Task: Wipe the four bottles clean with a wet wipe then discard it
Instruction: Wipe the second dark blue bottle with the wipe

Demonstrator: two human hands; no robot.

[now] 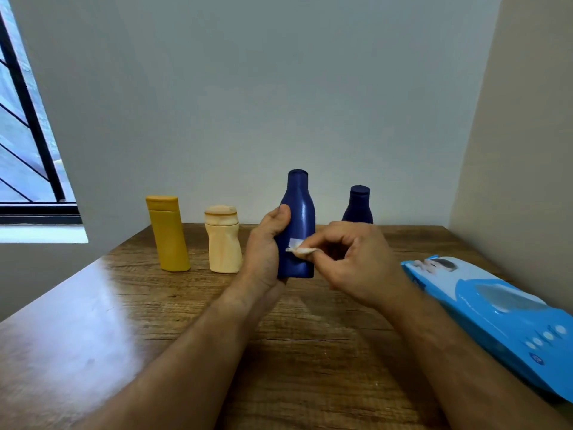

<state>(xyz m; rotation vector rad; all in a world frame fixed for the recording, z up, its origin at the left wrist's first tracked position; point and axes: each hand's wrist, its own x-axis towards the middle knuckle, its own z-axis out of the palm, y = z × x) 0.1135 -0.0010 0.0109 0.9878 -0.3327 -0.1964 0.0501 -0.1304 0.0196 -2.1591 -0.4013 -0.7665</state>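
My left hand (266,243) grips a tall dark blue bottle (298,212) upright, just above the wooden table (155,305). My right hand (350,259) pinches a small bunched white wet wipe (302,250) against the bottle's lower front. A second, shorter dark blue bottle (359,204) stands behind my right hand, its lower part hidden. To the left stand a mustard yellow bottle (169,234) and a cream bottle (224,240), both upright on the table.
A blue wet wipe pack (502,315) lies along the table's right edge beside a beige wall. A grey wall backs the table. A barred window (24,135) is at the far left.
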